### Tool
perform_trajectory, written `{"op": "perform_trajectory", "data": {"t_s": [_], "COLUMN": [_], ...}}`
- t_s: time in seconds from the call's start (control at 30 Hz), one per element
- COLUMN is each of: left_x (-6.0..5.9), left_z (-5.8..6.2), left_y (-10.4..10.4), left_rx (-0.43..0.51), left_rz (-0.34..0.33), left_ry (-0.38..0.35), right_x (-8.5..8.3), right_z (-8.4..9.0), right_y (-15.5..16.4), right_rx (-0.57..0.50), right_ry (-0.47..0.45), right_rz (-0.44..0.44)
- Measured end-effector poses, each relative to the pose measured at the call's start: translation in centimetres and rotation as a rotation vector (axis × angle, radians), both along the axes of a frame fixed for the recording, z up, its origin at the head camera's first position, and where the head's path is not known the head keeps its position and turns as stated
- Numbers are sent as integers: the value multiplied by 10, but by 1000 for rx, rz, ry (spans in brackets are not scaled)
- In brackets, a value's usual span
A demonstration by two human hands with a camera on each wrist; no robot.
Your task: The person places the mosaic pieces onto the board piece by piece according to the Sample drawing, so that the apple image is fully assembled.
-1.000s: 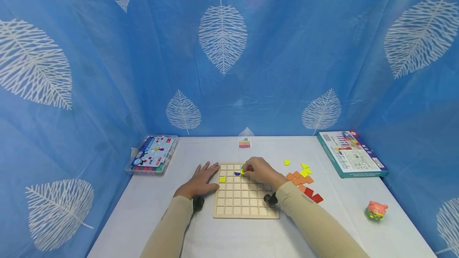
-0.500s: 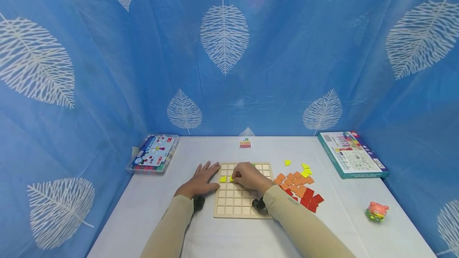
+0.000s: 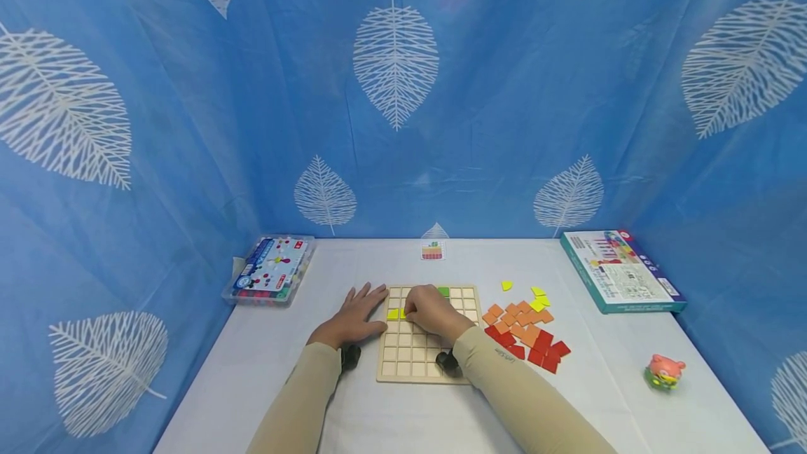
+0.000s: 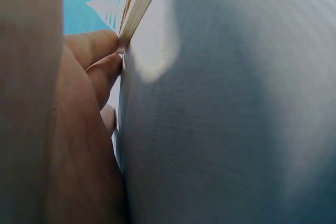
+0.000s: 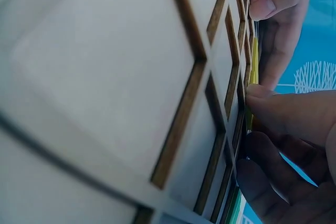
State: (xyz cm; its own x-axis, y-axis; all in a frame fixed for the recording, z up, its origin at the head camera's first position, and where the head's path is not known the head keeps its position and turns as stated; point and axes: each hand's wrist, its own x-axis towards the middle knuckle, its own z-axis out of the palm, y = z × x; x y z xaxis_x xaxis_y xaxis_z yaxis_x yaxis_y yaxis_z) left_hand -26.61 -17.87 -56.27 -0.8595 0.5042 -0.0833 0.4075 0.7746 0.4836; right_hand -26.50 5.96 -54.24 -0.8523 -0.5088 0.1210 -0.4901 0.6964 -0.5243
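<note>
- Head view: right hand [image 3: 431, 308] is pinching a flat, bright yellow tile [image 3: 402, 314] between thumb and fingertips; fingers are hiding most of its outline.
- That tile is sitting at the second column, third row from the far edge, of a square pale-wood grid board [image 3: 404, 354]; a flat yellow square tile [image 3: 393, 314] is lying just beside it, leftmost column; can't tell whether the pinched one is fully seated.
- Left hand [image 3: 352, 319] is lying spread and gripping nothing, thumb and fingertips resting against the board's left edge.
- Handling, guessing: tile is looking thin, so probably weighing little and staying stiff; the face may be slipping under a fingertip; opposite edges are offering the best hold; the board is seeming rigid, its rim suiting a steadying hand.
- Versus one second ago: right hand is now working farther left; a flat green tile [image 3: 444, 292] is now showing in the top row; more flat red tiles [image 3: 543, 342] are showing beside the right sleeve [image 3: 504, 377]; left hand is keeping its place.
</note>
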Motion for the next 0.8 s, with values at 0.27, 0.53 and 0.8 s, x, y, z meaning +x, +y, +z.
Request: {"op": "perform_trajectory", "data": {"t_s": [0.27, 0.53, 0.8], "left_x": [-2, 0, 0], "left_z": [-1, -2, -2], "left_y": [0, 0, 1], "left_rx": [-12, -12, -30], "left_rz": [-1, 13, 13], "left_ry": [0, -8, -1], "right_x": [1, 7, 10], "right_z": [-1, 0, 2], "right_y": [2, 10, 24], "right_rx": [13, -60, -121], "right_ry": [-3, -12, -54], "right_rz": [-3, 4, -5]}}
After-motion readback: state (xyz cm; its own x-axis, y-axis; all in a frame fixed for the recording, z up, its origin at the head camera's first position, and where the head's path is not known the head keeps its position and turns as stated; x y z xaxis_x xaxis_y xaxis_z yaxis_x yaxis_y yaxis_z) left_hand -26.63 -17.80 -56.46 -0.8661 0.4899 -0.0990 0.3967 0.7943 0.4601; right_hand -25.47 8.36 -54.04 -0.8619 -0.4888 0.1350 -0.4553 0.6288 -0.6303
